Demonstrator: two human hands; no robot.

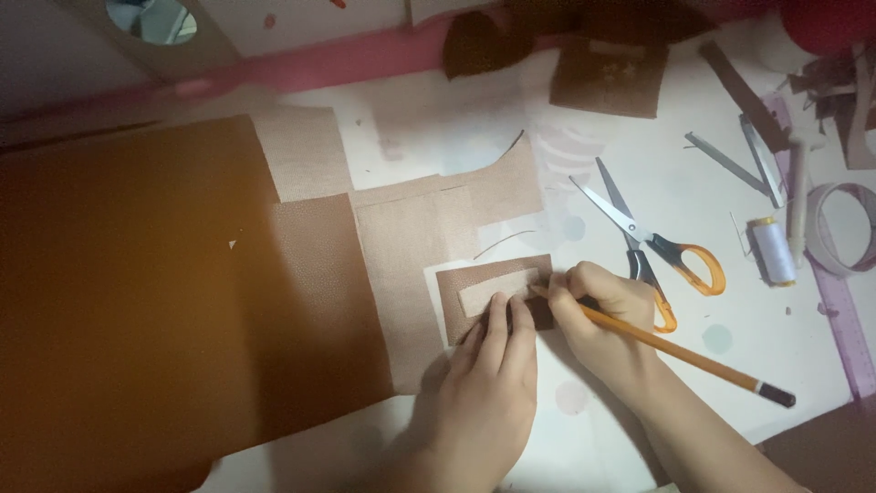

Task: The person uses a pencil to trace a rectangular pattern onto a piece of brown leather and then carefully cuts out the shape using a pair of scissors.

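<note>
Right now my left hand [488,379] lies flat with its fingertips [500,306] pressing down on a pale rectangular template [495,290], not clenched round anything. The template sits on a small brown leather piece [456,306] near the middle of the white table [693,196]. My right hand [598,319] pinches an orange pencil [666,347], its tip touching the right end of the template while the dark back end points away to the lower right. Just beside my right hand lie orange-handled scissors [648,242], blades open and pointing up and left. Further right stand a spool of pale thread [773,251], metal tweezers [744,164], a roll of clear tape [844,228] and a translucent purple ruler [844,338] along the edge. To the left of my hands spread beige fabric pieces [411,242], then a big brown leather sheet [164,292]. Dark brown scraps [607,78] rest at the far side of the table.
</note>
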